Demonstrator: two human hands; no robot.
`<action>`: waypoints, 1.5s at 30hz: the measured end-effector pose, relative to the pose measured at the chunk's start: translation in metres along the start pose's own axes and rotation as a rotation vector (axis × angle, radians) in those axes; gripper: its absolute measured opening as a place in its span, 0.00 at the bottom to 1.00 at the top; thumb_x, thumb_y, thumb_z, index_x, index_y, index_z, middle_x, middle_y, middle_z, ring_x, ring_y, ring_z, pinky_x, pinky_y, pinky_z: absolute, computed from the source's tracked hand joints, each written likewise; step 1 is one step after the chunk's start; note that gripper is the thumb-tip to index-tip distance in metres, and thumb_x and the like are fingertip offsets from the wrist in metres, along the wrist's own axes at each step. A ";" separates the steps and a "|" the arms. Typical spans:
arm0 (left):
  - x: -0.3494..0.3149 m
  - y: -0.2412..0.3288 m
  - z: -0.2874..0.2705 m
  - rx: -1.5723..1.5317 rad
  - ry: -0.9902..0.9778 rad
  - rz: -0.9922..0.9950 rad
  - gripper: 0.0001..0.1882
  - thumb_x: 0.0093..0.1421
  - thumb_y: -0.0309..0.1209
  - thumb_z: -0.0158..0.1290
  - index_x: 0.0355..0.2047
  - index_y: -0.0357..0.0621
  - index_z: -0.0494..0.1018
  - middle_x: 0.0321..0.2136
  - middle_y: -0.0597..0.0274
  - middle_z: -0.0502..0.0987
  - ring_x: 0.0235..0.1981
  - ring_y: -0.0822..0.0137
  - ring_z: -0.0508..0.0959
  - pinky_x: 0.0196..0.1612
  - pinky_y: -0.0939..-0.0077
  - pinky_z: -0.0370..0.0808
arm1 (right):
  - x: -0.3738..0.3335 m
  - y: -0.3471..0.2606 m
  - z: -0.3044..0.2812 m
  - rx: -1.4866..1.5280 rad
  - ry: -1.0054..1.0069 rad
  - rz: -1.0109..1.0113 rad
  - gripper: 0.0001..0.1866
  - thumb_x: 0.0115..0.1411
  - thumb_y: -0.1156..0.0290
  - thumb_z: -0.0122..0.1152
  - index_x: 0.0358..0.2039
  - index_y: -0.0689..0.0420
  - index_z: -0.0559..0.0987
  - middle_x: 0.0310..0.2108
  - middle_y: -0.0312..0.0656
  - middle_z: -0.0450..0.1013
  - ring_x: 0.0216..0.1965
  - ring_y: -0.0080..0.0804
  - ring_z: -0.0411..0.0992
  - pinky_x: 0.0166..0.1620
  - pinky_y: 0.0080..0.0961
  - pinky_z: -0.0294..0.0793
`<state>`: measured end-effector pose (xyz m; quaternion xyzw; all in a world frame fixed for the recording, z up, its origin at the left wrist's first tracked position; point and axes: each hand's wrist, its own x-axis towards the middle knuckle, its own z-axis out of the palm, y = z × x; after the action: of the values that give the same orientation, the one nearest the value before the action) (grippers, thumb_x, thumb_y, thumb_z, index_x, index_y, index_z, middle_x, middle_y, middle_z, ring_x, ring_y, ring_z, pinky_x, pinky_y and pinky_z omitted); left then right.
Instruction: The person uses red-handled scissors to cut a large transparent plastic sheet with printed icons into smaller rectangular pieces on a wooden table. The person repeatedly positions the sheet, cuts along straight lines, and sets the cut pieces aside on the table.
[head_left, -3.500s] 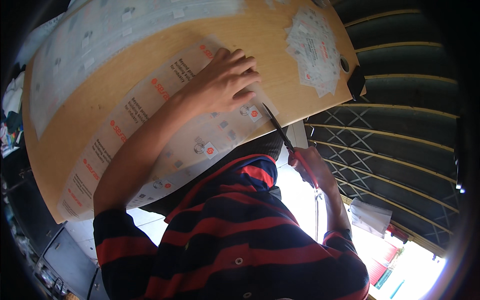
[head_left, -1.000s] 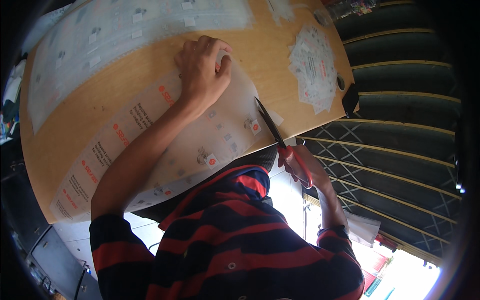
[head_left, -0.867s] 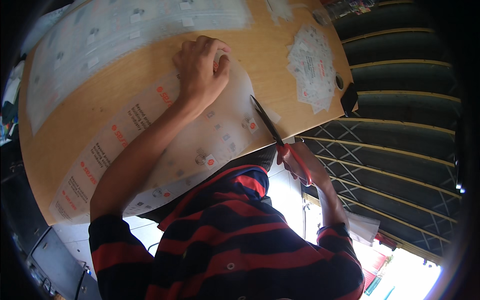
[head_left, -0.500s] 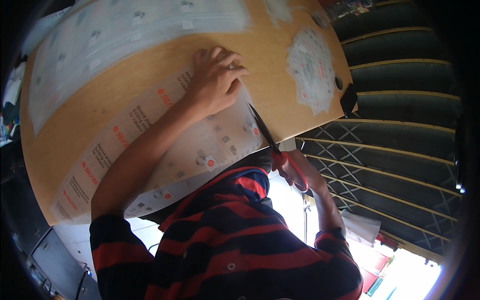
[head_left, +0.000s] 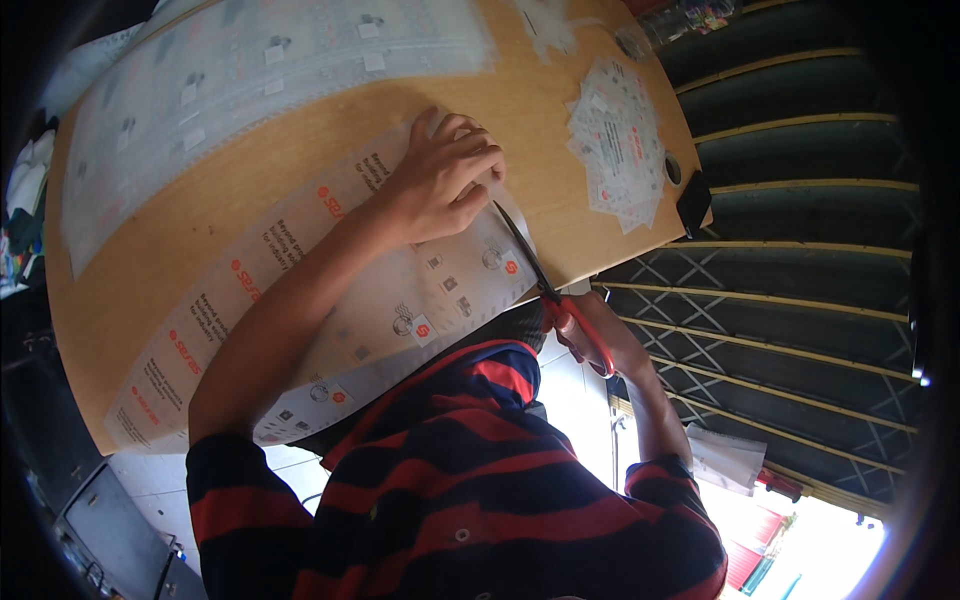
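Note:
A long translucent sheet (head_left: 300,300) with orange and dark print lies along the near side of the table, its near edge hanging by my striped shirt. My left hand (head_left: 450,180) is on its far right end, fingers curled and closed at the sheet's edge. In my right hand (head_left: 578,325), at the table's near edge, are scissors (head_left: 523,243) with red handles and dark blades. The blades lie along the sheet's right end, tips close to my left hand. Whether they are parted is hard to see.
More printed translucent sheets (head_left: 250,85) spread across the far left of the wooden table (head_left: 330,125). A fanned stack of smaller cut pieces (head_left: 615,150) sits at the right, beside a tape roll (head_left: 673,170) and a black flat object (head_left: 694,205). A folding metal gate (head_left: 780,270) stands beyond the right edge.
My left hand has shifted a little toward me and to the right along the sheet's end. The scissors stay in my right hand at nearly the same place.

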<state>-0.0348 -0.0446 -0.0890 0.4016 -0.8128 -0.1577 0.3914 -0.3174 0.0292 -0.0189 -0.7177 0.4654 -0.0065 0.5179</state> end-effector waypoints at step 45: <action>-0.014 -0.020 -0.013 0.528 0.320 -0.487 0.15 0.56 0.32 0.55 0.44 0.45 0.72 0.40 0.58 0.71 0.46 0.53 0.69 0.52 0.53 0.62 | 0.020 -0.033 -0.020 -0.125 -0.073 0.325 0.44 0.64 0.29 0.36 0.20 0.63 0.73 0.10 0.35 0.63 0.09 0.23 0.67 0.14 0.20 0.65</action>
<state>-0.0094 -0.0451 -0.0991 0.6890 -0.6350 0.0332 0.3478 -0.2941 0.0021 0.0051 -0.6634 0.5556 0.1324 0.4833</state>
